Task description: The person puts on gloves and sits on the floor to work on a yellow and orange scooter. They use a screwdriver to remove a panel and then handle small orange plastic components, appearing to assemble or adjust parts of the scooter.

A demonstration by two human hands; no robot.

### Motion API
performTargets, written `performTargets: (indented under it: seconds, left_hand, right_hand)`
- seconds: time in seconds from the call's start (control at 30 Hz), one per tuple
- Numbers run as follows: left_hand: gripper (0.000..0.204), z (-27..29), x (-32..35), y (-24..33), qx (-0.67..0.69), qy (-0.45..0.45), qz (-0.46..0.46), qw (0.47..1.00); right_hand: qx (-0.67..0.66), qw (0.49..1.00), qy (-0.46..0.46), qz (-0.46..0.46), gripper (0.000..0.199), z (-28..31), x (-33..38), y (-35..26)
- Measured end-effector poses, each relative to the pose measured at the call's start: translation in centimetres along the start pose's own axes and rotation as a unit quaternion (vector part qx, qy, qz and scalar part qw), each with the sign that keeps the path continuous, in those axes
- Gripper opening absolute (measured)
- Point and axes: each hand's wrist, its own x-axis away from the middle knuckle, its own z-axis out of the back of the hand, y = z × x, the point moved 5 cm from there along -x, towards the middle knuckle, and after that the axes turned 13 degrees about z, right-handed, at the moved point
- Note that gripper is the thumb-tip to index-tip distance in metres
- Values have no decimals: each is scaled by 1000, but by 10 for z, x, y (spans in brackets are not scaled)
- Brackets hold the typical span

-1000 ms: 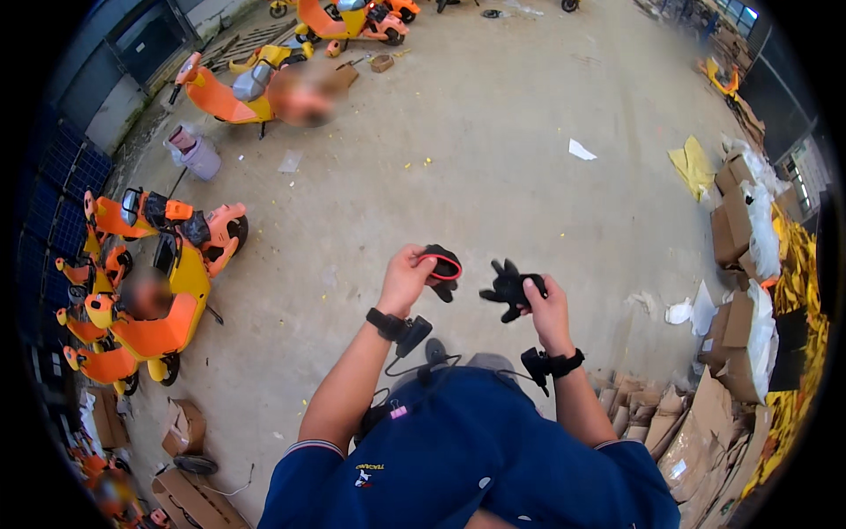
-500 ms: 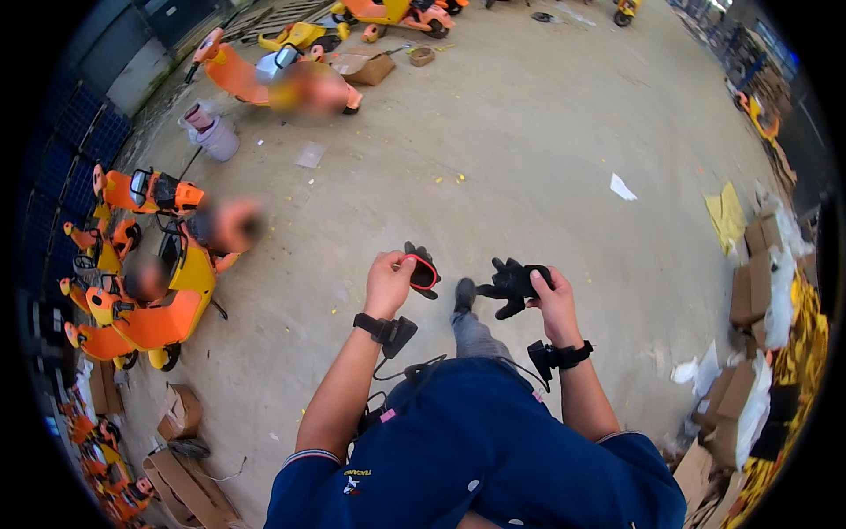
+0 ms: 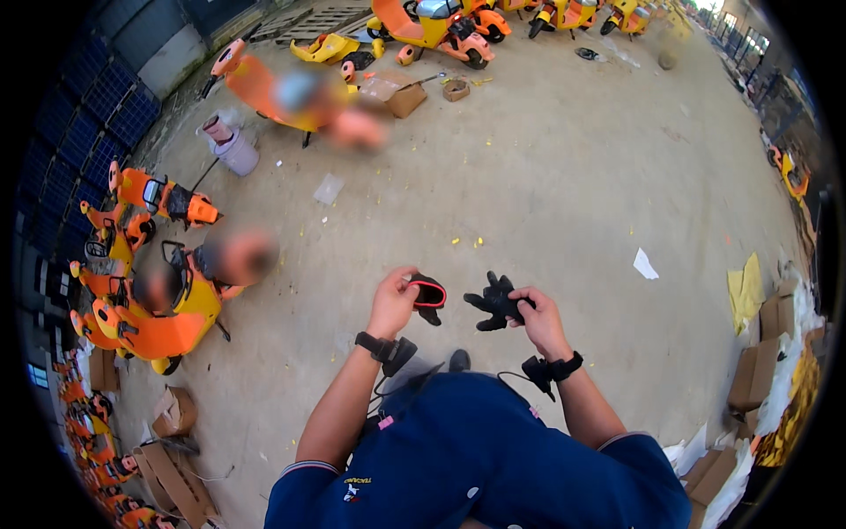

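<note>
Since a second ago the hands have drawn closer at frame centre. Left hand (image 3: 394,302) is clamped on a red-edged glove (image 3: 429,297); right hand (image 3: 538,319) on a black glove (image 3: 495,301), both over the concrete floor (image 3: 546,176).

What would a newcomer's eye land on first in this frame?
Dead centre, the left hand holds a black glove with a red cuff and the right hand holds a second black fabric glove over the concrete yard floor. Orange and yellow plastic scooter bodies crowd the left edge.
</note>
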Motion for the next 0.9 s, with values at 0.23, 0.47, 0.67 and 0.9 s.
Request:
performTargets:
  seconds: [0.23,0.47,0.67,0.9]
  left_hand:
    - [10,-56,-114,24,-114,-74,3,991]
    - [14,-91,-242,93,-214,-60,-124,967]
    - [18,-97,-348,158,-259,-99,-71,958]
    - [14,-82,-443,207,-242,-73,-103,962]
  right_hand:
    - [16,994,89,-56,22,35,-54,32]
    - [63,989,135,-23,44,53,-162,32]
    - [70,984,160,-46,40,45,-275,10]
    - [19,986,154,-67,18,20,-377,-6]
